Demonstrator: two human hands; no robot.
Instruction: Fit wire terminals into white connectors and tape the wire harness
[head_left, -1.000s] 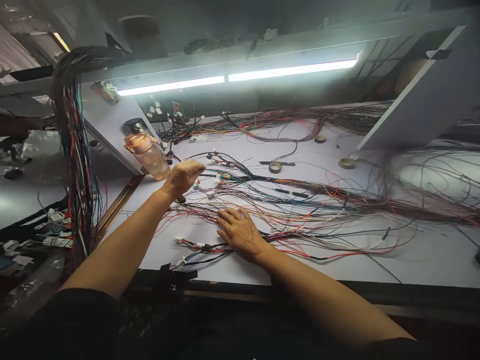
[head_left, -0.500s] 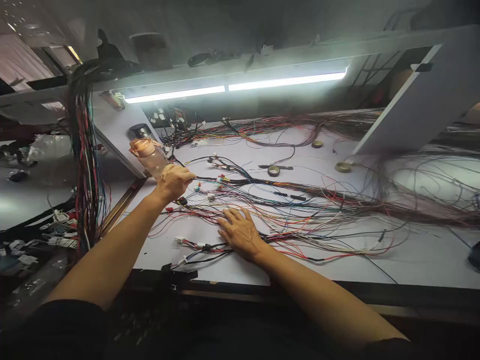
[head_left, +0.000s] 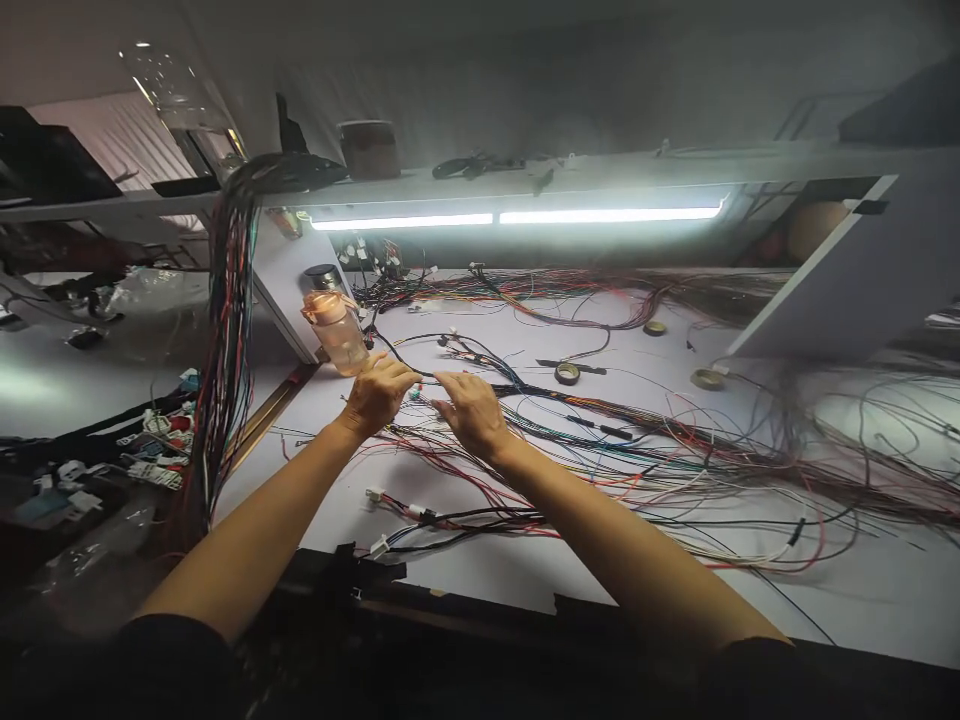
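Observation:
My left hand point(head_left: 379, 393) is closed around the black-wrapped cable of a wire harness point(head_left: 544, 392), near the bottle. Just to its right, my right hand point(head_left: 474, 410) is over the same cable, its fingers stretched out and the thumb apart below them. Its fingertips are at the cable; whether they touch it I cannot tell. Teal and white connectors point(head_left: 415, 394) show between the two hands. Below them lies a branch of red and black wires ending in a white connector point(head_left: 377, 494).
A clear bottle with an orange band point(head_left: 341, 340) stands against the left panel. Tape rolls point(head_left: 567, 373) point(head_left: 707, 379) lie among loose wires. A thick wire bundle point(head_left: 225, 330) hangs from the shelf at left. More wires point(head_left: 540, 275) run along the back under a lamp.
My right hand has lifted off the lower wires and moved up and left beside my left hand. My left hand keeps hold of the harness. The whole view has shifted.

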